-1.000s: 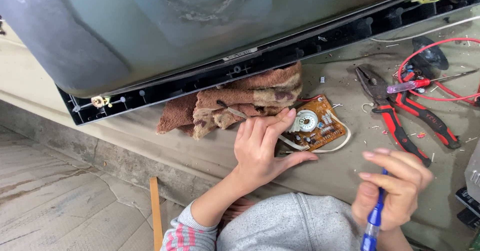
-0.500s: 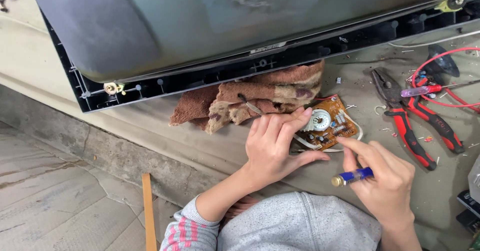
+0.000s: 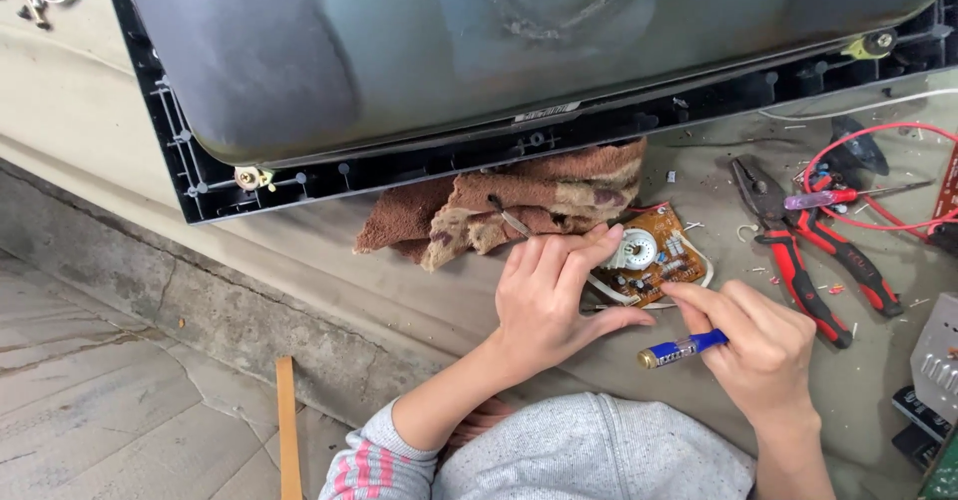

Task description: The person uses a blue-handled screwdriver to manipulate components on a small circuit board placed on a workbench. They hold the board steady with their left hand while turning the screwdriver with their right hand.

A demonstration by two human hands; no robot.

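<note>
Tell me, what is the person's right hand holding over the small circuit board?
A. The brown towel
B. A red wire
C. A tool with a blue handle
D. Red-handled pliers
C: the right hand grips a blue-handled tool beside the orange circuit board, while the red-handled pliers lie untouched on the bench to its right.

Work surface: a dusty grey-beige bench (image 3: 329, 260) with a stepped front edge. Lying directly on it: a large grey picture tube in a black frame (image 3: 499, 61) along the far edge; a brown towel (image 3: 539, 201) mid-bench; an orange circuit board (image 3: 654, 255) beside the towel; red-handled pliers (image 3: 793, 255) and a red wire loop (image 3: 868, 176) toward the right edge.
</note>
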